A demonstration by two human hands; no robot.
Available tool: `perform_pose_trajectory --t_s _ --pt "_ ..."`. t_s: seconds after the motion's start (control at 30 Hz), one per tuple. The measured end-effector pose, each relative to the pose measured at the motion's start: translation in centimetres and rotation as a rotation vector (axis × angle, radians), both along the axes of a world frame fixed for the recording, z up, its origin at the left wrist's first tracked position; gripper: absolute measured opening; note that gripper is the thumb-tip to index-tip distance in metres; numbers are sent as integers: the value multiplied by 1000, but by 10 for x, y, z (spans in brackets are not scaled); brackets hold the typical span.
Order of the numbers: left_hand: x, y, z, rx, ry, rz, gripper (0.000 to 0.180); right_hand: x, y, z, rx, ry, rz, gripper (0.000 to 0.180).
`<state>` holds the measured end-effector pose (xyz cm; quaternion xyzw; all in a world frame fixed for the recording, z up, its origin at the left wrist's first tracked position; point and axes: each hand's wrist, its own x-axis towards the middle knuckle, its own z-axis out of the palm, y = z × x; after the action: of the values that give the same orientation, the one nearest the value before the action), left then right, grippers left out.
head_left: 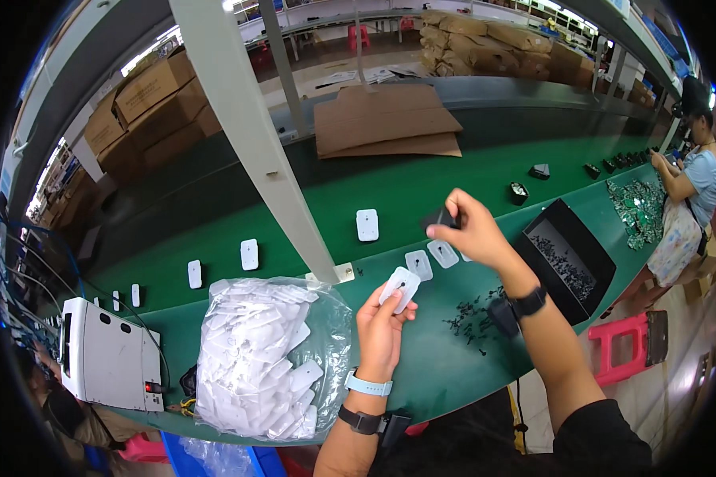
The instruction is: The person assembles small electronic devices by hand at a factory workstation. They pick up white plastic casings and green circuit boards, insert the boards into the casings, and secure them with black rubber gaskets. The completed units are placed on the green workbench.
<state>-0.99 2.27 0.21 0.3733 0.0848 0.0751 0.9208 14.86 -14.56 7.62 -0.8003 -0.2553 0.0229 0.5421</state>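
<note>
The person's left hand (380,342), near the lower centre of the frame, and right hand (475,230), right of centre, are both bare. A pale blue, smooth wristband with a small buckle (369,385) circles the left wrist; nearer the bottom edge comes a flat black strap with a dark squarish fitting (361,421), a black blocky module (394,428) on its right side. On the right wrist sits a broad black band (530,302) with a dark boxy module (502,316) to its left. At lower right shows a plain black short cloth sleeve (605,442)
</note>
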Motion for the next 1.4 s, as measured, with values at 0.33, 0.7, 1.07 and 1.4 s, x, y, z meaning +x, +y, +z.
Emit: perform_pose_trajectory --t_s 0.33,0.7,1.07,1.4 --pt "3 5 -7 -213 42 -39 40 -48 -21 -49 473 476 531 40" --pt "-1 -10 -5 34 41 -25 34 -62 -11 -48 328 117 291 34" --pt "-6 -10 -6 249 29 -33 28 -63 -10 -46 302 18 311 34" --pt "-7 -3 -2 427 -120 3 35 -62 -12 -46 347 -33 332 34"
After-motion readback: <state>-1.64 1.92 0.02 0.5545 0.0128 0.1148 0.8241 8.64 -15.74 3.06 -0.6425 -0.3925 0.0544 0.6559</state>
